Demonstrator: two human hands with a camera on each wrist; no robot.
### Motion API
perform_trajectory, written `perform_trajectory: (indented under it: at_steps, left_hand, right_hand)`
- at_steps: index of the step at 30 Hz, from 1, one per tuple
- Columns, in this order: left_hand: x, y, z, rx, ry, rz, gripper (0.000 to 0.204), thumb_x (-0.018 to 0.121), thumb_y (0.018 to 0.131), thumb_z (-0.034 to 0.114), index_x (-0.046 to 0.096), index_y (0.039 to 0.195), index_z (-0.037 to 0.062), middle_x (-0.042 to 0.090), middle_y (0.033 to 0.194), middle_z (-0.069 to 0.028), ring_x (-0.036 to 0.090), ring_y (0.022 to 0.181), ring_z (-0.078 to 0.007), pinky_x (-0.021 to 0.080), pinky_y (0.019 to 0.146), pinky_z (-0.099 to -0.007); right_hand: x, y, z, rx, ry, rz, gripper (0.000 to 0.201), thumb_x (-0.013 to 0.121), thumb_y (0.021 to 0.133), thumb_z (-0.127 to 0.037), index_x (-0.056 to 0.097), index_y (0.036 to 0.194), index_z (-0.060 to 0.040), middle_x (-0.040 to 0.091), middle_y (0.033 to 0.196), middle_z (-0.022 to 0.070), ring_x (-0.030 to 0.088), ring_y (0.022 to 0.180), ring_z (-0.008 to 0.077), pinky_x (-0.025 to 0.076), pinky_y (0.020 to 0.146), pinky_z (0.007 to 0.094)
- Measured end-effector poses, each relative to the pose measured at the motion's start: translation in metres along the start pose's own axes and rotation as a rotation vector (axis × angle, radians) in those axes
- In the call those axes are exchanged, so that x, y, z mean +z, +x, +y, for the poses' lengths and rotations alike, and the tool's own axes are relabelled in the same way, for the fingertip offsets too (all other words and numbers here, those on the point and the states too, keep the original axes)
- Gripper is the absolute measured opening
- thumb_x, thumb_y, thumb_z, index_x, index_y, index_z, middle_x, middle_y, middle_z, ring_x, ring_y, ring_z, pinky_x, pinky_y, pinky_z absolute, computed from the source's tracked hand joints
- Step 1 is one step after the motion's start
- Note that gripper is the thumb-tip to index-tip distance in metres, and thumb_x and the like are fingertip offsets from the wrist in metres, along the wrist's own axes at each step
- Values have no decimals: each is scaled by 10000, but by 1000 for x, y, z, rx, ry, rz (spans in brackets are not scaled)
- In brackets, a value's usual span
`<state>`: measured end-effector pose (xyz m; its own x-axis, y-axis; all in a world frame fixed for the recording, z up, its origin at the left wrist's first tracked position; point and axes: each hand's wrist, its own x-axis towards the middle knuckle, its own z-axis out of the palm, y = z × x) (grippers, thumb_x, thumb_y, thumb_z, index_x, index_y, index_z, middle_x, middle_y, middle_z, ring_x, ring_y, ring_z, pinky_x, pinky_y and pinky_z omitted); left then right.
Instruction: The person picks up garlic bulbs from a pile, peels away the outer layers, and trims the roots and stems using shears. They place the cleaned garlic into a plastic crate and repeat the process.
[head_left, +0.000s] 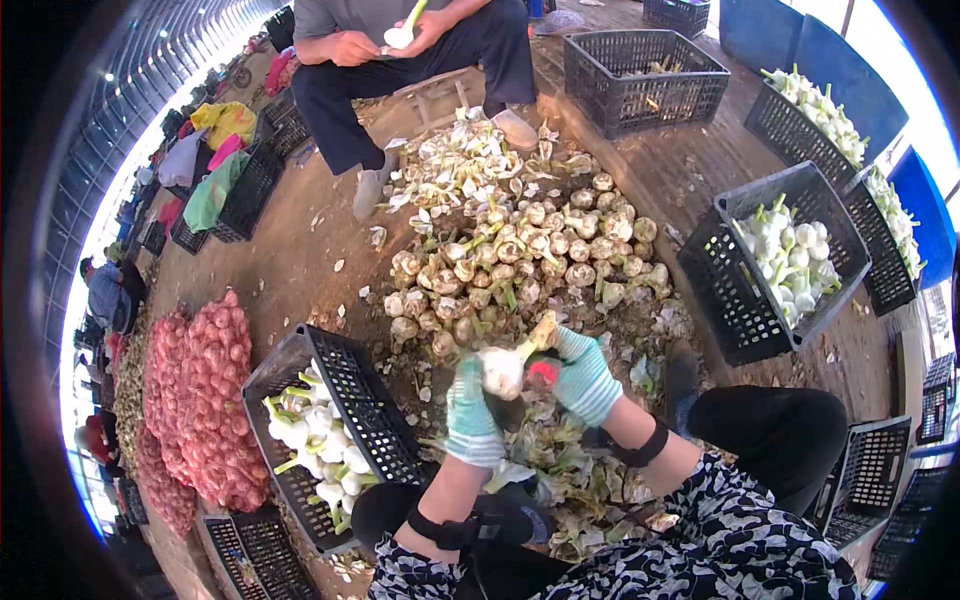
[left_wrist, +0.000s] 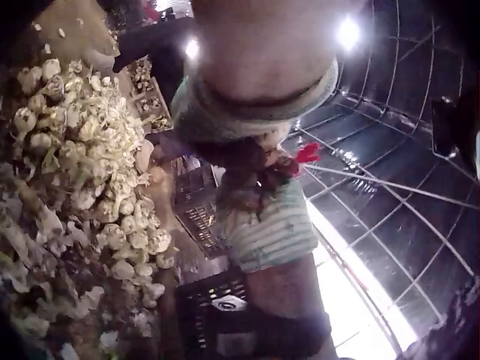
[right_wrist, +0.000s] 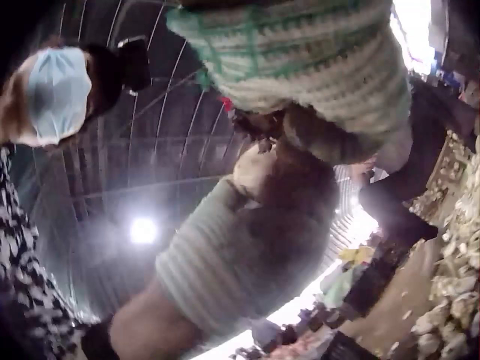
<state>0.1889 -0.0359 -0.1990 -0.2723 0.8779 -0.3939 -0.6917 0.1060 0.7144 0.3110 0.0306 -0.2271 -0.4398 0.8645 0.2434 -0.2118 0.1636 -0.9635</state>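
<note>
A white garlic bulb (head_left: 500, 374) with a yellowish stalk is between my two gloved hands in the head view. My left hand (head_left: 472, 412) grips the bulb from its left side. On the other side, my right hand (head_left: 587, 378) has its fingers curled at the stalk. A small red piece (head_left: 543, 374) shows at the right fingers; its kind I cannot tell. Both gloves are striped green and white. In the right wrist view, part of the bulb (right_wrist: 255, 171) shows between the gloves, the rest being hidden by them.
Unpeeled garlic (head_left: 530, 250) is heaped ahead on the floor. Black crates of white garlic stand left (head_left: 335, 365) and right (head_left: 735, 300). Loose skins (head_left: 570, 470) lie below my hands. Opposite sits a person (head_left: 410, 60) holding garlic. Red net sacks (head_left: 205, 400) are far left.
</note>
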Motion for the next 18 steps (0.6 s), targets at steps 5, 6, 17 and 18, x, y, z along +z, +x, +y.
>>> perform_trajectory:
  at_steps: [5,6,17,18]
  left_hand:
    - [-7,14,1,-208,69,-71,462,418,791,535,518,947,112,562,780,-22,529,607,-152,410,469,-270]
    - [-4,14,-1,-208,70,-74,462,418,791,535,518,947,112,562,780,-22,529,607,-152,410,469,-270]
    - [6,0,1,269,282,-66,481,569,791,315,445,1136,2,534,992,-71,518,900,-156,428,791,-277]
    - [10,-3,4,207,187,-63,457,566,790,328,466,1101,8,544,965,-71,537,856,-162,452,740,-286]
  right_hand:
    - [-20,2,18,540,853,-36,257,416,865,-225,504,955,-2,576,858,126,578,716,211,498,604,303]
    - [-22,6,20,582,1199,-118,265,388,874,-222,502,957,2,575,859,135,581,703,220,502,595,309]
    - [-11,6,19,633,1248,95,206,425,856,-140,502,973,12,571,919,136,584,771,228,519,639,328]
    - [-8,4,16,633,1248,96,206,425,856,-140,502,973,12,571,919,136,584,771,228,519,639,328]
